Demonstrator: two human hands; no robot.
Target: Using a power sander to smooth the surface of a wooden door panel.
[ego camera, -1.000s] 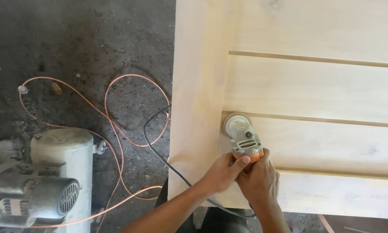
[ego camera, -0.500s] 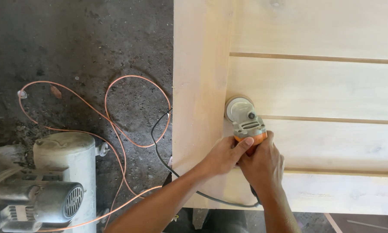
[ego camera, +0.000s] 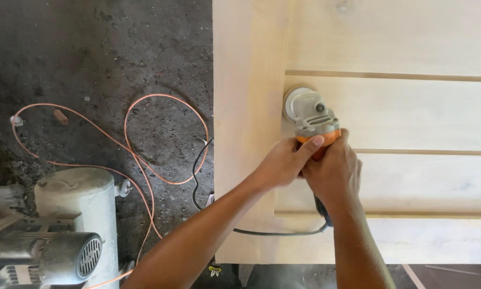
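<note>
An orange and grey angle sander point(ego camera: 311, 116) rests with its round pad on a pale wooden panel point(ego camera: 390, 112), close to where the slats meet the upright side board. My left hand point(ego camera: 284, 160) wraps the orange body from the left, thumb over the top. My right hand point(ego camera: 332, 171) grips the same body from the right and behind. A black power cord point(ego camera: 272, 232) runs from under my right hand, across the wood and off its left edge.
A grey air compressor with a motor point(ego camera: 64, 235) stands on the dark concrete floor at lower left. An orange hose point(ego camera: 144, 160) loops over the floor between it and the panel. The panel's left edge point(ego camera: 214, 134) runs straight down the middle.
Both hands have pushed the sander up the panel, from the lower slat across a groove to the slat above it. The cord has followed along.
</note>
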